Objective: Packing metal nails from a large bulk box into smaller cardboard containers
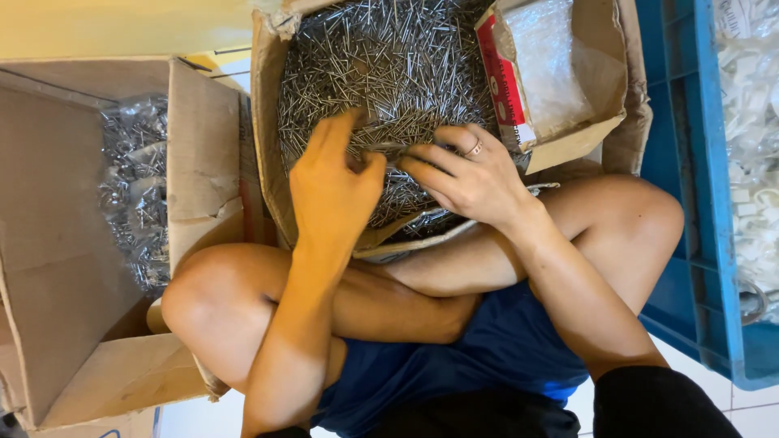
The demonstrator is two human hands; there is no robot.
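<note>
Closest: the person sits cross-legged on a pale tiled floor (751,401), knees wide, blue shorts at 6 o'clock.
Left hand (333,186): lies palm down on the heap of nails (381,69), fingers spread and pressing flat; it clamps nothing that I can see.
Right hand (466,174): a ring on one finger, fingertips curled together on a small bunch of nails at the heap's near edge; whether it has a firm pinch is hidden.
Step, as I judge it: gathering and sorting nails by hand; the next move calls for a careful pinch, since the points are sharp and the nails lie tangled.
Nail box (268,122): torn cardboard between the knees, filled with thin steel nails.
Small carton (568,81): at 1 o'clock, inside that box, holding clear plastic wrap.
Left carton (57,243): at 9 o'clock, open, with clear bags of shiny metal pieces.
Blue crate (690,162): at 3 o'clock, with white plastic parts.
</note>
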